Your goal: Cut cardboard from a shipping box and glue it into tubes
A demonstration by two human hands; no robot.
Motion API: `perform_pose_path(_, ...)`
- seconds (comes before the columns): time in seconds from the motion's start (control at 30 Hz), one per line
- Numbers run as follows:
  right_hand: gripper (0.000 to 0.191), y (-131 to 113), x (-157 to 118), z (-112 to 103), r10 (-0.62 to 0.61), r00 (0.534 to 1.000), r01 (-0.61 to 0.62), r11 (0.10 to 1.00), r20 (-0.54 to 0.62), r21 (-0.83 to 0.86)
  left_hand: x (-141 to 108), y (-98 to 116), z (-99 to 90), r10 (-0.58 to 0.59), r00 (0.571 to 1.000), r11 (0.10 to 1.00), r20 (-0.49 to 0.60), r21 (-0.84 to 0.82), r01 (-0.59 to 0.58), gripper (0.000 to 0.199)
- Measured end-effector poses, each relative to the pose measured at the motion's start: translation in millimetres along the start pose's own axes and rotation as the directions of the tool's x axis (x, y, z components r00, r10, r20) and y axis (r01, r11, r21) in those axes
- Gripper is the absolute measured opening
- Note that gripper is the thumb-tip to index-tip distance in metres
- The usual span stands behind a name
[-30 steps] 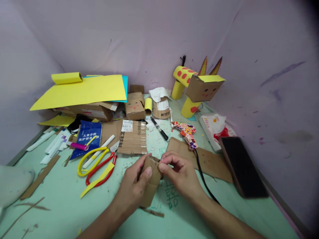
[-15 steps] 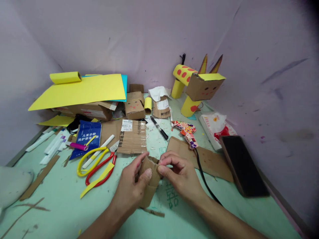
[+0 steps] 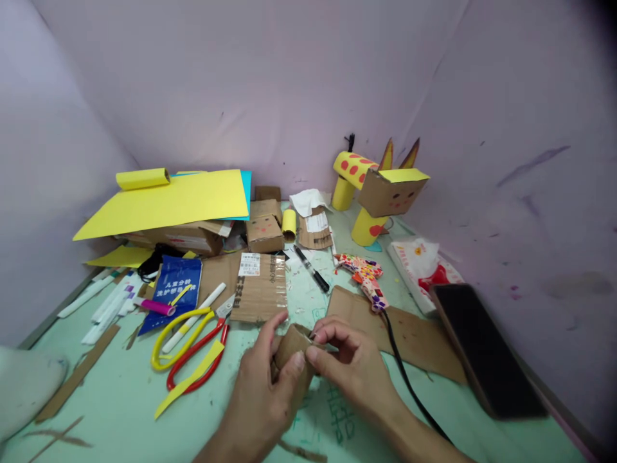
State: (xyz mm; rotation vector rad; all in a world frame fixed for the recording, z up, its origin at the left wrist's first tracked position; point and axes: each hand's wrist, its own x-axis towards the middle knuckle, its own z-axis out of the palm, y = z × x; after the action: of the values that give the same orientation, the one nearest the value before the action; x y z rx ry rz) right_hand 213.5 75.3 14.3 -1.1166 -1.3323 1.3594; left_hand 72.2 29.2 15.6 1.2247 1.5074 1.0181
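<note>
A small folded piece of brown cardboard is held between both hands just above the table. My left hand wraps its left side, with the thumb pressed on the front face. At the upper right edge my right hand pinches the cardboard between thumb and fingers. Those fingertips partly hide the edge they grip. Left of the hands lie scissors with one yellow and one red handle, a yellow paper strip across them. A flat cardboard piece with a label rests behind my left hand.
A patterned glue gun with a black cord lies right of a black marker. Beyond stands a spotted cardboard animal. A phone and tissue pack sit at right. Yellow sheets and several white markers are at left.
The view has tilted up, so things on the table appear lower. The cardboard in my hands has turned and looks more rounded. Both hands still grip it.
</note>
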Motion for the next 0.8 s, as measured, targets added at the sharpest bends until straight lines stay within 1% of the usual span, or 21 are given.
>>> perform_pose_path(0.13, 0.015, 0.2, 5.4, -4.0, 0.114, 0.990, -0.103, 0.987, -0.078, 0.127, 0.0, 8.1, -2.6, -0.063, 0.996, 0.970, 0.066, -0.229, 0.076, 0.075)
perform_pose_path(0.23, 0.021, 3.7, 10.6, -12.4, 0.170, 0.975, -0.138, 0.969, -0.146, 0.205, 1.0, 12.5, -8.2, -0.153, 0.988, 0.931, 0.029, -0.330, 0.153, 0.072)
perform_pose_path(0.3, 0.024, 4.9, 13.4, -16.6, 0.155, 0.969, -0.115, 0.971, -0.190, 0.208, 2.7, 10.9, -11.4, -0.186, 0.983, 0.921, 0.007, -0.348, 0.177, 0.066)
perform_pose_path(0.37, 0.024, 3.5, 14.8, -17.5, 0.129, 0.967, -0.084, 0.975, -0.218, 0.206, 4.9, 6.4, -13.0, -0.172, 0.985, 0.918, 0.017, -0.359, 0.166, 0.060)
perform_pose_path(0.47, 0.021, -1.8, 14.0, -13.8, 0.077, 0.966, -0.027, 0.980, -0.249, 0.199, 7.8, 0.0, -13.5, -0.125, 0.990, 0.929, 0.063, -0.344, 0.139, 0.056)
perform_pose_path(0.53, 0.019, -4.5, 12.2, -10.5, 0.047, 0.963, 0.011, 0.977, -0.266, 0.211, 8.9, -1.2, -13.1, -0.122, 0.987, 0.939, 0.102, -0.310, 0.148, 0.056)
perform_pose_path(0.57, 0.020, -5.1, 11.3, -9.3, 0.034, 0.962, 0.030, 0.974, -0.271, 0.227, 9.1, -1.0, -12.7, -0.126, 0.987, 0.941, 0.102, -0.301, 0.151, 0.056)
perform_pose_path(0.63, 0.022, -4.7, 9.8, -8.2, 0.011, 0.964, 0.061, 0.964, -0.265, 0.260, 9.3, 0.0, -11.4, -0.136, 0.989, 0.940, 0.061, -0.307, 0.148, 0.057)
perform_pose_path(0.7, 0.023, -2.5, 9.0, -8.8, -0.009, 0.972, 0.077, 0.957, -0.235, 0.279, 9.4, 0.5, -9.8, -0.147, 0.989, 0.934, 0.014, -0.327, 0.143, 0.058)
perform_pose_path(0.8, 0.024, 2.5, 8.8, -11.2, -0.033, 0.973, 0.100, 0.951, -0.227, 0.291, 10.1, -0.7, -8.2, -0.150, 0.989, 0.930, 0.000, -0.340, 0.141, 0.061)
